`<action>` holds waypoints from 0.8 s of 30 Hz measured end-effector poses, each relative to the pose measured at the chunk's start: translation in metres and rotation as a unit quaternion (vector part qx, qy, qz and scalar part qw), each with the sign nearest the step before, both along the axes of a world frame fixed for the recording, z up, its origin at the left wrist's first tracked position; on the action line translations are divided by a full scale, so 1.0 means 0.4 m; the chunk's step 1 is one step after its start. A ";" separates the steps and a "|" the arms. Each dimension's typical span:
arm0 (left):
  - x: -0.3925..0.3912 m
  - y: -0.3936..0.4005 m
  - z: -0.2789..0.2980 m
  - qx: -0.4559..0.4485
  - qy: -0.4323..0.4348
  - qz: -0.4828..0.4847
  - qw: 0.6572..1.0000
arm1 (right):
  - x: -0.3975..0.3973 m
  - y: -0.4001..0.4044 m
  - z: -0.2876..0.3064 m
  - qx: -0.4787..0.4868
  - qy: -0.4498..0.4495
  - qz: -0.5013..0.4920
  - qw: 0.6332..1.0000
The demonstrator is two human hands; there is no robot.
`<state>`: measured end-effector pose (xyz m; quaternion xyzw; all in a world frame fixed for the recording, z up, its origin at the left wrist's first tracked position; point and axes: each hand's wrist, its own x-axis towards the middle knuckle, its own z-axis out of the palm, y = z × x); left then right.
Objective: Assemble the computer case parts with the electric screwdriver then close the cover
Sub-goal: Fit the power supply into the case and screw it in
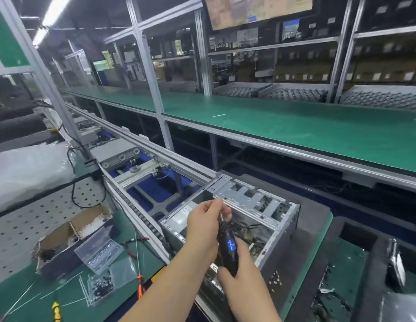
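Observation:
An open grey metal computer case (255, 205) lies on a dark foam pad (313, 219), its inside with wires and a board exposed. My right hand (239, 273) grips the lower body of a black electric screwdriver (227, 247) with a lit blue display, tilted up over the case. My left hand (207, 224) pinches the screwdriver's bit end near the case's drive-bay frame. Whether a screw sits on the tip is hidden by my fingers. No cover is identifiable.
Clear plastic screw boxes (99, 252) and a lidded tray of dark screws (102, 288) lie on the green mat at left, beside a torn cardboard box (70, 233) and orange-handled pliers (140, 287). A conveyor rail (142, 219) runs behind. A green shelf (295, 131) spans above.

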<state>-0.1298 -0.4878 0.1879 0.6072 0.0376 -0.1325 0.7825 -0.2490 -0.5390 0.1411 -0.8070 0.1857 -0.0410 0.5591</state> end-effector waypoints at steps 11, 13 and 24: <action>0.193 0.369 -0.013 -0.093 0.018 0.003 0.995 | 0.164 0.427 0.033 -0.079 0.002 -0.057 0.995; 0.241 0.431 -0.021 -0.097 0.020 -0.018 0.995 | 0.197 0.494 0.041 -0.092 0.013 -0.061 0.994; 0.377 0.544 -0.032 -0.060 0.019 -0.091 0.994 | 0.304 0.631 0.083 -0.119 0.038 -0.103 0.987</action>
